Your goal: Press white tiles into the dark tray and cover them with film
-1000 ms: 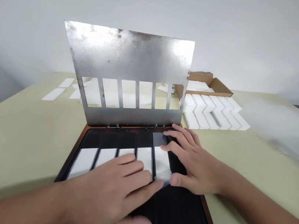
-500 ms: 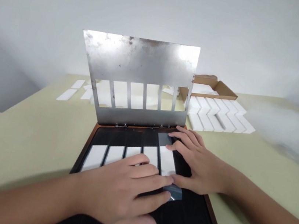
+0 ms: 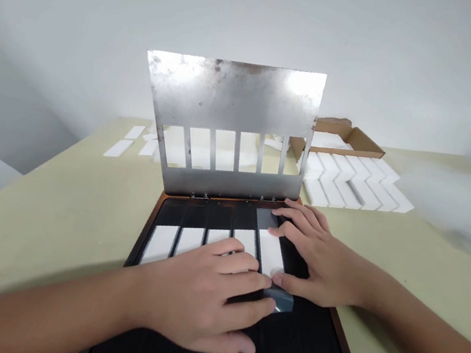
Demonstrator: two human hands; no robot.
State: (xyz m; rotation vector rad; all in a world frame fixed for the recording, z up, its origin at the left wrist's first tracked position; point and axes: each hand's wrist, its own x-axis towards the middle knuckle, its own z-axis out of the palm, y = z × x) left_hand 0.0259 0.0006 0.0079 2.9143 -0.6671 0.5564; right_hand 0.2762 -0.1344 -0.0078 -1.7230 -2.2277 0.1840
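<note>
Leftward-turned view: left hand (image 3: 201, 294) and right hand (image 3: 316, 258) flat on white strips (image 3: 269, 252), just apart; pale olive table (image 3: 35, 230), white wall (image 3: 258, 16) beyond.

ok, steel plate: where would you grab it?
Top edge of the steel plate, mid-span, coming from the near side. It stands up on hinges along its lower edge, so the top probably gives the most leverage. The upper part is solid, while the slots and lower band sit low, near the hinges.
</note>
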